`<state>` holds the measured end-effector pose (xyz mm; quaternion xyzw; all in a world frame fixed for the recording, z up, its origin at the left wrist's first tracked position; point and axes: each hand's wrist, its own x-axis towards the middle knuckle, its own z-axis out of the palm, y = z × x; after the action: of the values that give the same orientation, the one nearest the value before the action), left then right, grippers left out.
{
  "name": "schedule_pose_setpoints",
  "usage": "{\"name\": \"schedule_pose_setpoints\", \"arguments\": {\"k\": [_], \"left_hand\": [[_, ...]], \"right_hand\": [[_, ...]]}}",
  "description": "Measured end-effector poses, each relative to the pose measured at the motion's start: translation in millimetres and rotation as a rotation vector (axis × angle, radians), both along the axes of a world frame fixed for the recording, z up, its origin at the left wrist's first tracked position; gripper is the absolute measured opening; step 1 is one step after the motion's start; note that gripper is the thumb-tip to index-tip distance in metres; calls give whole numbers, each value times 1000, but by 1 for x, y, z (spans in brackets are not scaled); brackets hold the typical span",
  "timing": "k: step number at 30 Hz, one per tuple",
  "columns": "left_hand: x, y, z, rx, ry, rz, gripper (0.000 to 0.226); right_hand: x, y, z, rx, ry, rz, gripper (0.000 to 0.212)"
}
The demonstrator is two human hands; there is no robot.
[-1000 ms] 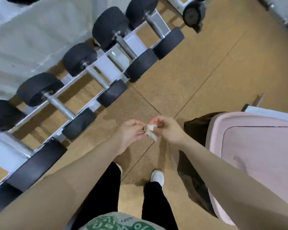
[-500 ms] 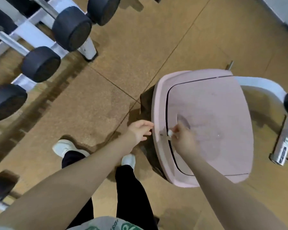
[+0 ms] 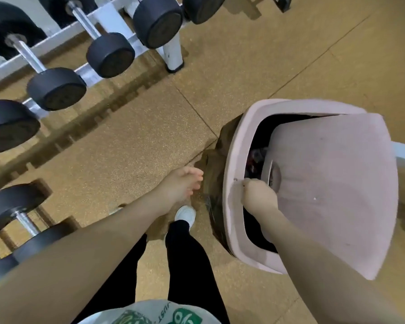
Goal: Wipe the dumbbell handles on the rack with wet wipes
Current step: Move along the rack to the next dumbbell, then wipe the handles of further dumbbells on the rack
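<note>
Your right hand [image 3: 257,194] reaches into the pink swing-lid bin [image 3: 232,160], pushing its lid [image 3: 332,183] inward; its fingers are hidden, so I cannot tell their grip. Your left hand [image 3: 182,183] hangs relaxed, empty. The dumbbell rack [image 3: 108,19] stands well left of both hands.

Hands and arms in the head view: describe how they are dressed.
Both forearms are bare to the frame edge, with no sleeves showing. The left hand and the right hand wear no gloves; no watch, ring or bracelet is visible.
</note>
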<state>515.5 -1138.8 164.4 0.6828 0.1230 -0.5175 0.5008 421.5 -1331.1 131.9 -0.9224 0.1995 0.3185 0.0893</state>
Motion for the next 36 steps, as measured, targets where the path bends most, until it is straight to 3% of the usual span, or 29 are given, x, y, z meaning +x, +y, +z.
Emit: {"name": "schedule_pose_setpoints", "arguments": {"k": [4, 11, 19, 29, 36], "left_hand": [[10, 27, 13, 3, -40, 67, 12], [18, 113, 18, 16, -62, 333, 13], [-21, 292, 27, 147, -108, 777, 17], [-139, 549, 23, 270, -106, 1221, 22], [-229, 682, 18, 314, -16, 1609, 22]], "right_hand": [[45, 22, 18, 31, -153, 128, 18], [115, 123, 39, 265, -171, 397, 17], [151, 328, 74, 470, 0, 806, 28], [108, 614, 72, 579, -29, 1119, 25], [46, 800, 54, 596, -11, 1551, 14]]}}
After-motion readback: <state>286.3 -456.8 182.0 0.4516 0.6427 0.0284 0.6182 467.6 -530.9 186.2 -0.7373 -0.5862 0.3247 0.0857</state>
